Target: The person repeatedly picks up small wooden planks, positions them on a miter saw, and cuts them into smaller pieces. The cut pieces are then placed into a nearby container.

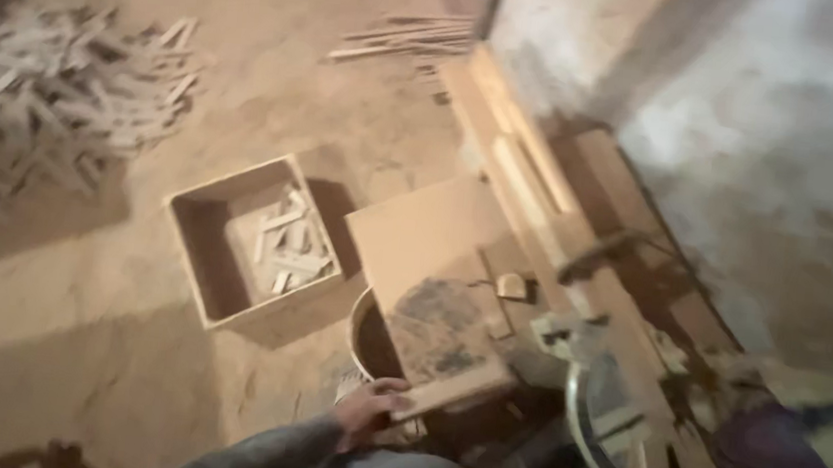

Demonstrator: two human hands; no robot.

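— Which step does this look like?

— Handling the flat board (pixel 429 265), I judge; the left hand (pixel 371 408) grips its near corner, fingers curled over the edge; the board lies over the rim of a round bucket (pixel 359 334), beside the open wooden box (pixel 197 245) on the dirt floor.

— And next?

— Probably a firmer second grip; the right hand isn't in view, so its state can't be told.

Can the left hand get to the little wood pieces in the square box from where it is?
Probably yes. The left hand grips the edge of the flat board, and the open-topped box with the wood pieces sits nearby, uncovered.
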